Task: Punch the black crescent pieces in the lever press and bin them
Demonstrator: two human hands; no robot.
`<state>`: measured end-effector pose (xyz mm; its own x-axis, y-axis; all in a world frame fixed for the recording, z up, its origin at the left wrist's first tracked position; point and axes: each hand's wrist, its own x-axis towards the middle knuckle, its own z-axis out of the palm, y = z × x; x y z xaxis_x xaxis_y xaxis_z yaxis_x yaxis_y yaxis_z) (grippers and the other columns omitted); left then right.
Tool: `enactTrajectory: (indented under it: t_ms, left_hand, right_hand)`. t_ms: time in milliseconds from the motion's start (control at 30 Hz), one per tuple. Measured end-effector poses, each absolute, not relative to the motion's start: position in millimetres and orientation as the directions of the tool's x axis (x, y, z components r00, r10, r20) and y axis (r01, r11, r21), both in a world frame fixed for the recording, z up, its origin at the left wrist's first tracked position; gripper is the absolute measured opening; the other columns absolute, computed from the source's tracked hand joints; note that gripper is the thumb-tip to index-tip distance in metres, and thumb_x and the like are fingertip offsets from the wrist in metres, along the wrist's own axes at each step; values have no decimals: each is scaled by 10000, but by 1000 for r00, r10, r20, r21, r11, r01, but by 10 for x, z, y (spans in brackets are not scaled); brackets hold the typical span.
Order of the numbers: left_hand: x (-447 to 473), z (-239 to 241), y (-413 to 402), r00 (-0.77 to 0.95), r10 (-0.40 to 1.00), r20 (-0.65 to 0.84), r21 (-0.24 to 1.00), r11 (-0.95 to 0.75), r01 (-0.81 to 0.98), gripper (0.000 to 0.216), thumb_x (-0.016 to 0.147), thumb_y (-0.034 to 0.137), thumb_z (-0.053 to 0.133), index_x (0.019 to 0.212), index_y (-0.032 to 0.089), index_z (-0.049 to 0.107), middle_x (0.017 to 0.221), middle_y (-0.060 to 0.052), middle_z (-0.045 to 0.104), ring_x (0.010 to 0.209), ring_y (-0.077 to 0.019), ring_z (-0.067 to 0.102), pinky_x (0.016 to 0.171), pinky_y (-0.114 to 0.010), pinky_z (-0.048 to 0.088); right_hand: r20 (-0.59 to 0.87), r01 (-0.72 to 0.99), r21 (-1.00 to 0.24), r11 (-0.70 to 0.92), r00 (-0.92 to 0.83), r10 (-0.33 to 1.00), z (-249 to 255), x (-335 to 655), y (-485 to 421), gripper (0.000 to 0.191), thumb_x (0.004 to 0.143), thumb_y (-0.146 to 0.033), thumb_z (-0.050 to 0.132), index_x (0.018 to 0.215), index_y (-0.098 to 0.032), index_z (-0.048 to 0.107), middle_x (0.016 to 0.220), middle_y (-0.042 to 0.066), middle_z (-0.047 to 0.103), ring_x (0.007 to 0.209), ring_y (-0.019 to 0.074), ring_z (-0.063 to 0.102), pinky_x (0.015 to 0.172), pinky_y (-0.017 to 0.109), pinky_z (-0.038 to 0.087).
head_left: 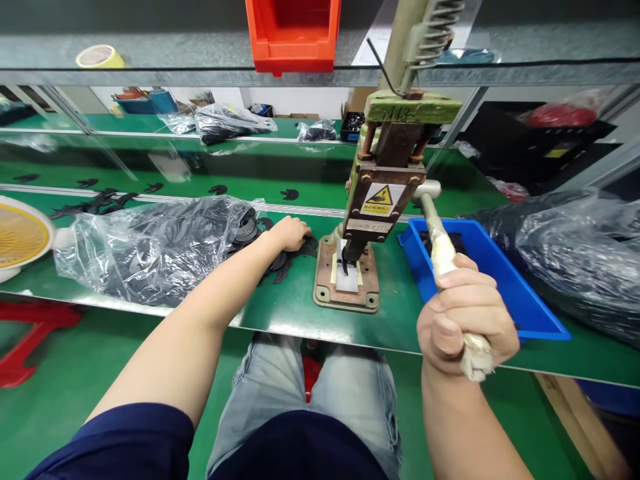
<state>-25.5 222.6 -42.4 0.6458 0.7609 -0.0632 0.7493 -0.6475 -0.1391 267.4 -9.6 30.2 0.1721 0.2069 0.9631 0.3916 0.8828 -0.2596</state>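
Observation:
My right hand (467,313) is wrapped around the taped lever (440,243) of a green hand press (385,193). On the base plate (325,277) of that press, a small black part (345,261) lies under the ram. Left of the base, my left hand (291,233) has its fingers curled down on a flat black plastic part (310,247) at the edge of a loose pile. The fingertips are partly hidden. More black parts (245,230) spill from the mouth of a clear plastic bag (155,247) beside my left forearm.
A blue bin (520,293) with black parts stands right of the press, next to a large filled plastic bag (580,247). A round yellow-and-white object (23,237) sits at far left. Single black parts (290,194) lie along the strip behind. An orange bin (295,53) hangs overhead.

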Motion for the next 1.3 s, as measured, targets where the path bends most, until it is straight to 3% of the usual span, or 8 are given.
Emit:
enactTrajectory:
  t_ms: [167, 333, 600, 767, 900, 1100, 1200, 1300]
  left_hand:
    - [-279, -435, 2217, 698, 714, -58, -176, -695, 697, 385, 968, 275, 561, 1303, 187, 729, 1222, -145, 748, 1123, -280, 703, 974, -366, 469]
    - [-248, -371, 2259, 700, 707, -106, -176, -706, 686, 408, 939, 431, 651, 1261, 206, 760, 1230, -138, 764, 1159, -294, 692, 1006, -359, 455]
    - [-119, -369, 2214, 655, 751, -82, -176, -658, 732, 348, 930, 171, 576, 1246, 158, 722, 1170, -160, 752, 1068, -281, 721, 953, -352, 489]
    - [-109, -266, 2082, 577, 816, 8, -36, -577, 816, 363, 974, 173, 531, 1302, 179, 686, 1243, -162, 697, 1009, -268, 729, 878, -335, 513]
    - [-266, -41, 1782, 600, 791, 118, 29, -606, 795, 398, 1000, 198, 495, 1382, 172, 603, 1212, -153, 691, 1063, -279, 698, 897, -345, 512]
    - [-390, -27, 1195, 689, 722, 66, 52, -692, 720, 251, 944, 177, 536, 1110, 176, 724, 1050, -123, 699, 1025, -273, 691, 888, -347, 535]
    - [-317, -245, 1020, 697, 712, 92, 221, -697, 683, 198, 941, 229, 597, 1069, 199, 746, 1056, -93, 715, 983, -235, 701, 887, -320, 538]
    - [-255, -429, 965, 560, 815, 149, 421, -565, 710, 191, 992, 341, 598, 1020, 199, 723, 978, -72, 742, 884, -212, 710, 807, -301, 534]
  right_hand:
    - [960, 398, -262, 879, 204, 193, 305, 2638, -77, 319, 834, -316, 718, 621, -226, 498, 621, -55, 577, 749, 166, 644, 1005, 576, 559]
    - [964, 398, -249, 883, 192, 185, 340, 2623, -85, 306, 820, -315, 724, 632, -225, 499, 630, -59, 587, 739, 173, 636, 996, 605, 559]
    - [969, 381, -208, 901, 205, 137, 332, 2619, -38, 261, 781, -302, 719, 630, -232, 519, 600, -48, 567, 708, 183, 617, 968, 595, 561]
    - [963, 399, -231, 888, 223, 150, 341, 2606, -35, 284, 766, -317, 728, 603, -231, 511, 586, -37, 563, 700, 198, 620, 963, 623, 554]
    - [970, 379, -204, 903, 204, 134, 336, 2618, -13, 298, 766, -328, 734, 601, -227, 508, 575, -34, 555, 705, 194, 612, 951, 609, 559]
    - [966, 376, -179, 909, 243, 90, 328, 2582, 29, 339, 782, -351, 747, 612, -223, 484, 571, -43, 537, 687, 177, 604, 912, 567, 566]
    - [965, 376, -194, 906, 237, 108, 325, 2581, 13, 333, 783, -356, 747, 612, -225, 493, 583, -39, 549, 703, 183, 610, 922, 581, 566]
    - [969, 379, -210, 901, 206, 139, 325, 2611, -17, 317, 779, -360, 744, 617, -232, 504, 596, -41, 560, 722, 189, 627, 956, 592, 562]
